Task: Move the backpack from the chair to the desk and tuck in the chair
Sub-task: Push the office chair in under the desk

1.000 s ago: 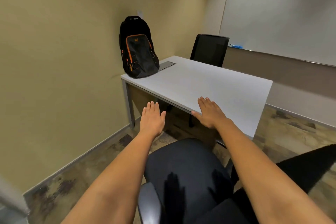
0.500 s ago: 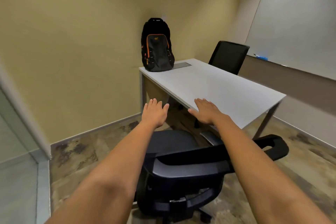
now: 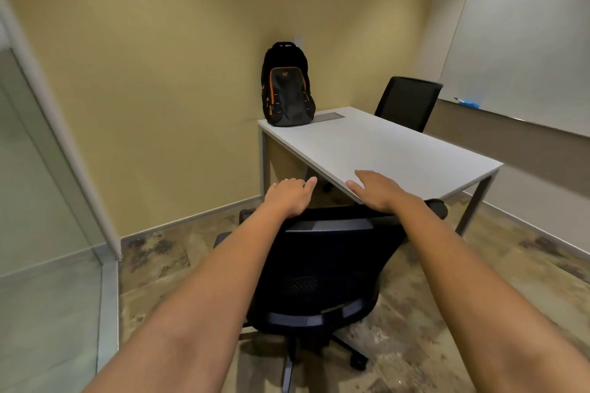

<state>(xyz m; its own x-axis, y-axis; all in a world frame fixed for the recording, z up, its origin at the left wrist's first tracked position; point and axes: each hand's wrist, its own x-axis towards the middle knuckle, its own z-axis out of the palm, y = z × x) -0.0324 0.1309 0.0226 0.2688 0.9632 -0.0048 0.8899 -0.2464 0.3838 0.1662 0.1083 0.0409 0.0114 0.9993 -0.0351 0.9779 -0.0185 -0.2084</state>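
Observation:
The black backpack (image 3: 289, 89) with orange trim stands upright on the far left corner of the white desk (image 3: 399, 150), against the wall. A black office chair (image 3: 319, 265) stands in front of me with its back toward me, at the desk's near edge. My left hand (image 3: 289, 196) lies over the top left of the backrest, fingers slightly curled. My right hand (image 3: 378, 190) is flat over the top right of the backrest, fingers apart. Neither hand is visibly closed around the chair.
A second black chair (image 3: 407, 102) stands behind the desk's far side. A whiteboard (image 3: 526, 57) with a blue eraser (image 3: 467, 103) on its ledge fills the right wall. A glass partition (image 3: 38, 233) with a frame stands at my left.
The view has pulled back from the desk, and the chair's back now faces me. Both hands have come from above the seat to the top of the backrest.

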